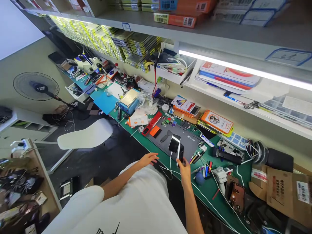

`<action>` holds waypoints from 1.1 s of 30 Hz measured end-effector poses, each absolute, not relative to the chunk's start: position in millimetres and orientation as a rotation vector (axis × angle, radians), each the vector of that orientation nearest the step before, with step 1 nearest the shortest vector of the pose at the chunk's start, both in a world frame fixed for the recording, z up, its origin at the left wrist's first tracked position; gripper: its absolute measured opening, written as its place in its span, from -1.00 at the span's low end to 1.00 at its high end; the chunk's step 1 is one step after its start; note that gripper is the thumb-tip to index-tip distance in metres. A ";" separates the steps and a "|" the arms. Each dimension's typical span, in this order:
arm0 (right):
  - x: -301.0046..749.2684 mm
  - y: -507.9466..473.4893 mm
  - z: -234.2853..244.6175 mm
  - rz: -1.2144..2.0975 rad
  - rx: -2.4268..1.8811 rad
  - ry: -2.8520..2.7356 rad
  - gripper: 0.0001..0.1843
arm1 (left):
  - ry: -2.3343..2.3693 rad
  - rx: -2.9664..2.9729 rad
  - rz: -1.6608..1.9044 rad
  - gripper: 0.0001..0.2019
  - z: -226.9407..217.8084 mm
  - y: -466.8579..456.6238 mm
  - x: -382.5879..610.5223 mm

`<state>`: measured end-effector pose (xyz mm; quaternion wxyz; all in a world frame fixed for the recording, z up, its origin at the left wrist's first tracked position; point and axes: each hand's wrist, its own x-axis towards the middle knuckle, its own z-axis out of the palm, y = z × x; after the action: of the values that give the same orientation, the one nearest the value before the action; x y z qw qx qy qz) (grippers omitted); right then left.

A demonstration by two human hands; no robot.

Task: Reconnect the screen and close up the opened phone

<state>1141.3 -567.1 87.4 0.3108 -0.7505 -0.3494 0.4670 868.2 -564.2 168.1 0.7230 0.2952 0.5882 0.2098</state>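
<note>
My right hand (pixel 184 167) is closed around the lower end of a smartphone (pixel 180 153), dark-faced with a pale edge, tilted over the bench mat. Just left of it another smartphone (pixel 174 143) lies on the grey work mat (pixel 156 143), a white cable (pixel 171 159) running from its lower end. My left hand (pixel 149 160) hangs near the bench's front edge, fingers apart, holding nothing. On the mat beyond the phones are a dark brush-like tool (pixel 166 136), an orange card (pixel 155 130) and a small circuit board (pixel 166 121).
Pens and a blue round object (pixel 200 178) sit to the right, with a cardboard box (pixel 280 191) farther over. A blue-sided device (pixel 129 100) and a microscope (pixel 85 64) stand along the bench. A white chair (pixel 85 134) is at left. Overhead, stocked shelves (pixel 141 24) overhang.
</note>
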 end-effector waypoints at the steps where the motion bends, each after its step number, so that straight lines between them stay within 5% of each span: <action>1: 1124.2 -575.1 93.3 1.269 -1.966 -0.971 -0.50 | 1.258 0.630 0.487 -0.56 173.3 -567.1 863.6; 14: 875.8 -610.0 201.4 1.274 -1.727 -1.486 -0.07 | 0.985 0.485 0.795 -0.52 216.3 -577.8 722.0; 21: 815.2 -642.0 211.9 1.387 -1.819 -1.474 -0.49 | 0.968 0.392 0.739 -0.46 196.7 -610.3 627.5; 28: 837.6 -649.4 188.7 1.290 -2.035 -1.358 -0.55 | 1.139 0.347 0.693 -0.56 180.4 -606.7 550.4; 33: 890.4 -627.4 157.8 1.130 -2.257 -1.273 -0.55 | 1.272 0.301 0.772 -0.38 193.1 -593.3 491.0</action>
<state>890.4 -627.4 157.8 0.1569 -0.7885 -0.4447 0.3949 491.0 -593.3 193.1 0.7254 0.1367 0.5768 0.3500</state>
